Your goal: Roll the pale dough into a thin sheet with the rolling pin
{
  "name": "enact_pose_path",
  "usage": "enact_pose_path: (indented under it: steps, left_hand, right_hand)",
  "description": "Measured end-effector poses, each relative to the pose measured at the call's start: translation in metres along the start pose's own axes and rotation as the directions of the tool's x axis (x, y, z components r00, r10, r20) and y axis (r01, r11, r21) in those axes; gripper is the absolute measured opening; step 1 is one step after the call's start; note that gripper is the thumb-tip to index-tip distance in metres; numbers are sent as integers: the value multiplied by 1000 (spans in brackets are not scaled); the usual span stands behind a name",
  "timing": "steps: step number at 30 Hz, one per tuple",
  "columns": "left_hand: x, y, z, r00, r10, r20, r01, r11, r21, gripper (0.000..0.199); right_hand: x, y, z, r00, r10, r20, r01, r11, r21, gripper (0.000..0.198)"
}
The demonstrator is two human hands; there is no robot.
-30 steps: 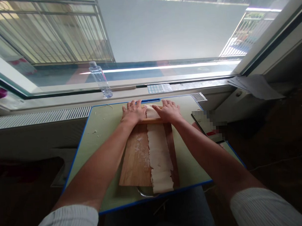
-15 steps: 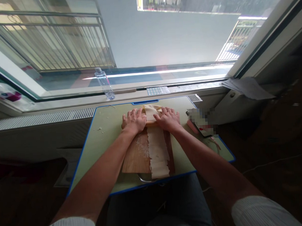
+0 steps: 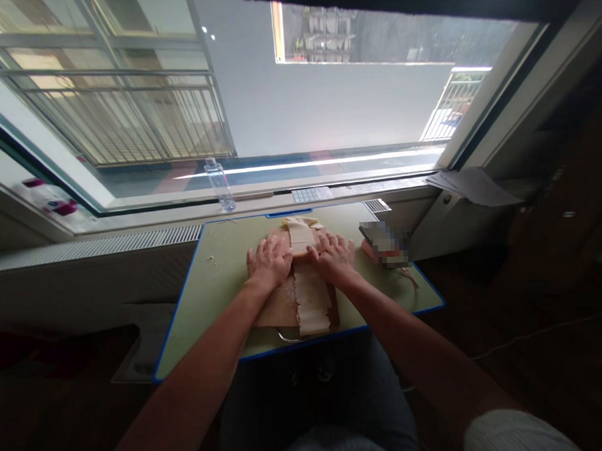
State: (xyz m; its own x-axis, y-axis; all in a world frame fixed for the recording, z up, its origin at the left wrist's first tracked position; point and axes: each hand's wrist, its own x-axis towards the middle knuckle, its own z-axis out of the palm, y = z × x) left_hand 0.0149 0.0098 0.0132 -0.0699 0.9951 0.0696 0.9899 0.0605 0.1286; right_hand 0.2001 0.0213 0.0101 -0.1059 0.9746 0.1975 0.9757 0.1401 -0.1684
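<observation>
A long strip of pale dough (image 3: 311, 298) with ragged edges lies lengthwise on a wooden cutting board (image 3: 275, 311), its near end hanging past the board's edge. Across the strip rests a wooden rolling pin (image 3: 301, 256), mostly covered by my hands. My left hand (image 3: 271, 259) curves over the pin's left part, and my right hand (image 3: 333, 256) over its right part, with both thumbs toward the middle. The dough's far end (image 3: 301, 223) is folded or bunched beyond the pin. White flour dusts the board left of the strip.
The board lies on a small light-green table (image 3: 204, 296) with a blue edge. A phone (image 3: 385, 243), partly blurred out, leans at the right. Dough crumbs (image 3: 211, 258) are at the left. On the windowsill stand a clear plastic bottle (image 3: 220, 184) and papers (image 3: 473, 186).
My hands and the rolling pin have come back along the dough strip toward me. The view has tilted up, so the table appears a little smaller.
</observation>
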Motion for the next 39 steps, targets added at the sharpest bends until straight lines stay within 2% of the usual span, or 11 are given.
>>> enact_pose_path:
  steps: [4, 8, 17, 24, 30, 39]
  left_hand:
    - [13, 1, -2, 1000, -9, 2, 9, 1000, 4, 67]
    - [38, 1, -3, 1000, -6, -20, 5, 1000, -18, 66]
    - [103, -5, 0, 1000, -2, 31, 4, 996, -84, 75]
    - [137, -4, -1, 1000, -11, 14, 12, 995, -97, 74]
    - [146, -4, -1, 1000, -1, -13, 0, 996, -87, 77]
    - [130, -4, -3, 1000, -5, 29, 8, 994, -112, 86]
  right_hand:
    - [12, -1, -1, 1000, 3, 2, -3, 1000, 9, 68]
    - [36, -1, -1, 999, 30, 26, -30, 999, 21, 65]
    - [103, 4, 2, 974, 69, 214, -96, 989, 116, 74]
    - [139, 8, 9, 972, 65, 225, -104, 980, 168, 73]
    - [149, 9, 14, 973, 63, 220, -99, 982, 160, 74]
    - [132, 7, 9, 979, 54, 196, -85, 984, 157, 78]
